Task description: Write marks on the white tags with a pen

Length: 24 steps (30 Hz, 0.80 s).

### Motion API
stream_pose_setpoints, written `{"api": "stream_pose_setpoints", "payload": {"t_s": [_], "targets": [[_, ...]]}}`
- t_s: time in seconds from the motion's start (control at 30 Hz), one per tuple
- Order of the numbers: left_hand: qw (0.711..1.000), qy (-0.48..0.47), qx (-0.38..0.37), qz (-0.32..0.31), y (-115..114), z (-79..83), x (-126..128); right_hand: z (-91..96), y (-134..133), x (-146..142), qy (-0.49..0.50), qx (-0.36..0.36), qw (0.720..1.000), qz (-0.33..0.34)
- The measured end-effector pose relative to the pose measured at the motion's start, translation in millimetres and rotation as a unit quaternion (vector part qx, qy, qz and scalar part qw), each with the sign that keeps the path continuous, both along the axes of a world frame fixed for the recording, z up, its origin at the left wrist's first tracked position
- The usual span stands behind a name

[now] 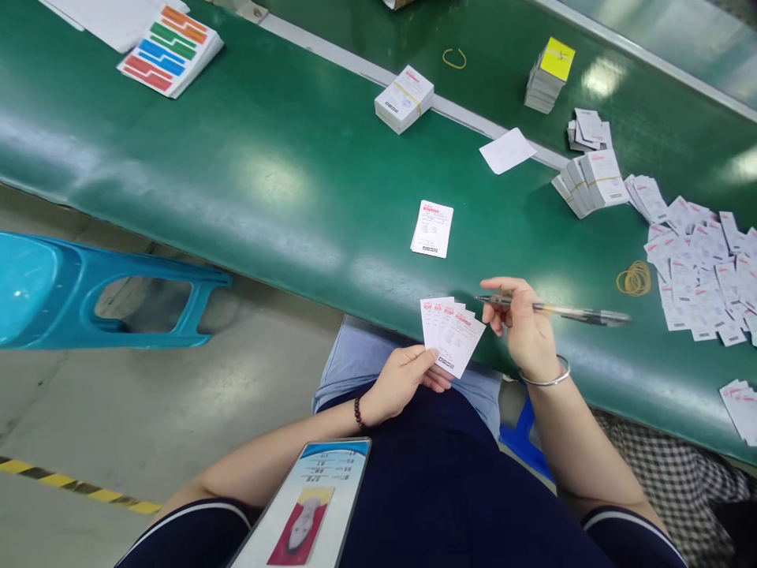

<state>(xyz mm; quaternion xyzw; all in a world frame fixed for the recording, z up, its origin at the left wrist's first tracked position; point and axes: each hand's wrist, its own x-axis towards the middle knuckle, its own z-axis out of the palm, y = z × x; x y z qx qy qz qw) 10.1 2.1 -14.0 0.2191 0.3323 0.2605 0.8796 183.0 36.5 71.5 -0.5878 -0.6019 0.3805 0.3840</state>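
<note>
My left hand (404,380) is closed on a fanned set of small white printed cards (452,334), held over my lap at the near edge of the green table (284,166). My right hand (521,325) is closed around a clear pen (556,312) that points right, just beside the fan. A single card (433,229) lies flat on the table straight ahead of my hands.
Loose cards (703,268) are spread at the right, with banded stacks (591,181) and rubber bands (634,278) near them. Another banded stack (404,98), a yellow-topped stack (549,75) and colour-striped sheets (170,49) lie farther off. A blue plastic stool (88,292) stands left.
</note>
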Motion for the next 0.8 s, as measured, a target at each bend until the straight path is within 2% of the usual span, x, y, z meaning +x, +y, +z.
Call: {"api": "stream_pose_setpoints", "payload": {"t_s": [0.27, 0.33, 0.43, 0.6, 0.73, 0.8], "targets": [[1.0, 0.006, -0.001, 0.001, 3, 0.9, 4, -14.2, -4, -15, -0.044, -0.077, 0.993, 0.074], [1.0, 0.004, 0.001, -0.001, 4, 0.0, 4, -16.4, -1, -18, -0.088, -0.05, 0.991, 0.093], [1.0, -0.002, 0.0, -0.002, 4, -0.4, 4, -19.1, 2, -24, -0.177, 0.029, 0.977, 0.115], [1.0, -0.014, -0.012, 0.0, 4, 0.6, 2, -25.8, 3, -32, -0.203, 0.077, 0.971, 0.096], [1.0, -0.022, -0.02, -0.002, 5, 1.1, 2, -31.1, 4, -33, -0.255, 0.139, 0.953, 0.086], [0.999, -0.024, -0.028, -0.001, 6, 1.4, 1, -31.6, 4, -33, -0.262, 0.145, 0.95, 0.089]]}}
